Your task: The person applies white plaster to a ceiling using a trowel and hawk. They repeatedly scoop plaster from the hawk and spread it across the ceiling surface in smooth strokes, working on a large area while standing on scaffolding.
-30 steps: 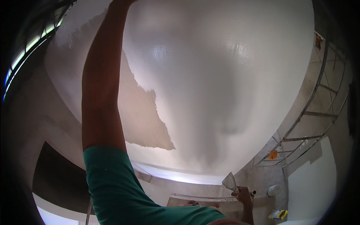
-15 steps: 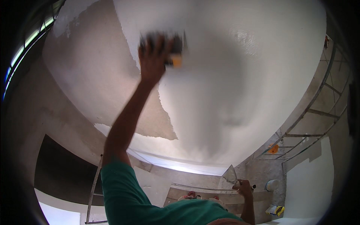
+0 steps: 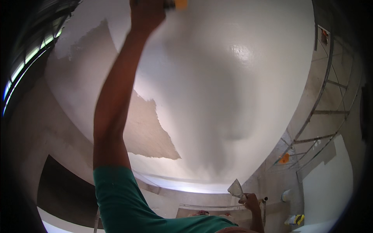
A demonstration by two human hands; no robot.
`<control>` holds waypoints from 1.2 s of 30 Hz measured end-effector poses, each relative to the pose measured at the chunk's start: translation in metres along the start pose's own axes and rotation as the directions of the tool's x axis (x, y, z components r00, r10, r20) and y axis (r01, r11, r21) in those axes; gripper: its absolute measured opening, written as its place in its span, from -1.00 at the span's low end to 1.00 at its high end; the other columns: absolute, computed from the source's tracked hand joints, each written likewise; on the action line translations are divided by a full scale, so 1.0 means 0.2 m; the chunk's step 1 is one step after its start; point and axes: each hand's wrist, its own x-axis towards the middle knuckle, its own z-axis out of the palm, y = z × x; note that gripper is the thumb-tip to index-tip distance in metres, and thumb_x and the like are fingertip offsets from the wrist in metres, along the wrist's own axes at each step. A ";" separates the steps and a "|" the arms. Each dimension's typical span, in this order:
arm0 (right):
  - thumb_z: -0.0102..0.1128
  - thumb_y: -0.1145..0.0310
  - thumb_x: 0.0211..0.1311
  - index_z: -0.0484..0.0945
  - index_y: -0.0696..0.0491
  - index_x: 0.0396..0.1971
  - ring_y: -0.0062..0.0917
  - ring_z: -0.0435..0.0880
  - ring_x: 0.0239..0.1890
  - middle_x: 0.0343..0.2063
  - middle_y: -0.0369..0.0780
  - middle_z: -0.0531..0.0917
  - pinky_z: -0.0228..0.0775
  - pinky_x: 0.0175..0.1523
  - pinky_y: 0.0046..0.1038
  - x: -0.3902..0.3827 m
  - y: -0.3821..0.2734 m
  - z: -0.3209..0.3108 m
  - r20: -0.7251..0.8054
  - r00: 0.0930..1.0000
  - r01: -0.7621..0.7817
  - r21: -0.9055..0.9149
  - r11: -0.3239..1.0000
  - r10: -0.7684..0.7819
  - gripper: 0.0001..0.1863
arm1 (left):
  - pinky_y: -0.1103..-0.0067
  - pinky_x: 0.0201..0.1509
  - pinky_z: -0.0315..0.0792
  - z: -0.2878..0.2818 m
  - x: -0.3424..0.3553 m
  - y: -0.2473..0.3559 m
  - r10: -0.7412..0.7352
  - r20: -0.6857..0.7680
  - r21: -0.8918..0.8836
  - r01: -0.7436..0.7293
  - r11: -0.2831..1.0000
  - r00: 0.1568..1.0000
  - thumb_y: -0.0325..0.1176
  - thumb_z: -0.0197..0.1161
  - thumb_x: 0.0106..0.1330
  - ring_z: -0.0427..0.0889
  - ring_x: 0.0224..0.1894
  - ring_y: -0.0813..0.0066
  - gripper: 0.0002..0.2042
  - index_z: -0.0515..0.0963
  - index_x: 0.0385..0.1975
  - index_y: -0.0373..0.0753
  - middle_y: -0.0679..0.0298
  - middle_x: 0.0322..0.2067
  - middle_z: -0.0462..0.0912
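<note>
High up at the top edge, my left hand (image 3: 147,15) is closed on a wide black-and-yellow plastering blade (image 3: 181,4), mostly cut off by the picture's edge. It is against the wall (image 3: 272,85), which carries a smooth white coat, wet and shiny in one spot. Beneath my raised left arm, a ragged-edged patch of bare grey-beige plaster (image 3: 149,130) shows. Low at the right, my right hand (image 3: 250,202) grips a putty knife (image 3: 235,188), its broad blade pointing up and smeared with pale filler.
A metal scaffold frame (image 3: 320,112) stands along the right, with an orange item (image 3: 284,158) near its lower part. Below are a white bucket (image 3: 286,195) and a yellow-and-white bag (image 3: 295,219). A dark rectangular area (image 3: 66,190) lies at the lower left.
My left hand has swept upward with the blade, to the top edge of the picture. My right hand still holds the putty knife low down. The view has shifted slightly.
</note>
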 end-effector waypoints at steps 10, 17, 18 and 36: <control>0.47 0.33 -0.26 0.64 0.20 -0.28 -0.30 0.69 -0.42 -0.47 0.05 0.66 0.46 -0.22 -0.35 -0.13 0.20 -0.10 -0.067 0.995 0.075 -0.039 0.996 -0.077 -0.55 | -0.01 0.30 0.11 -0.04 0.20 0.19 -0.079 0.162 -0.028 0.084 0.996 0.984 -0.52 0.06 0.19 0.25 0.29 0.06 -0.39 0.22 0.30 0.05 0.22 0.29 0.26; 0.47 0.38 -0.25 0.65 0.18 -0.27 -0.39 0.65 -0.54 -0.53 -0.04 0.67 0.46 -0.32 -0.43 -0.16 0.27 -0.28 0.022 0.996 -0.083 0.011 0.996 0.083 -0.58 | -0.11 0.17 0.14 0.22 -0.83 0.54 -0.008 0.089 -0.010 0.009 1.000 0.996 -0.48 0.19 0.03 0.33 0.16 0.00 -0.26 0.22 0.29 0.25 0.30 0.22 0.31; 0.48 0.36 -0.25 0.65 0.18 -0.28 -0.37 0.65 -0.52 -0.52 -0.03 0.67 0.46 -0.30 -0.42 -0.17 0.29 -0.28 0.040 0.998 -0.056 -0.013 0.998 0.056 -0.58 | -0.09 0.23 0.11 0.21 -1.04 0.61 -0.045 0.243 0.012 0.043 0.999 0.969 -0.46 0.21 0.05 0.19 0.28 -0.02 -0.22 0.14 0.33 0.25 0.28 0.30 0.21; 0.46 0.24 -0.22 0.66 0.12 -0.26 -0.32 0.68 -0.41 -0.47 -0.04 0.68 0.48 -0.19 -0.35 -0.18 0.14 -0.30 0.021 0.999 -0.041 -0.002 0.999 0.041 -0.56 | -0.03 0.26 0.12 -0.01 0.15 0.44 0.052 -0.079 0.057 -0.048 0.997 0.996 -0.51 0.14 0.13 0.27 0.26 0.09 -0.33 0.21 0.30 0.15 0.30 0.27 0.27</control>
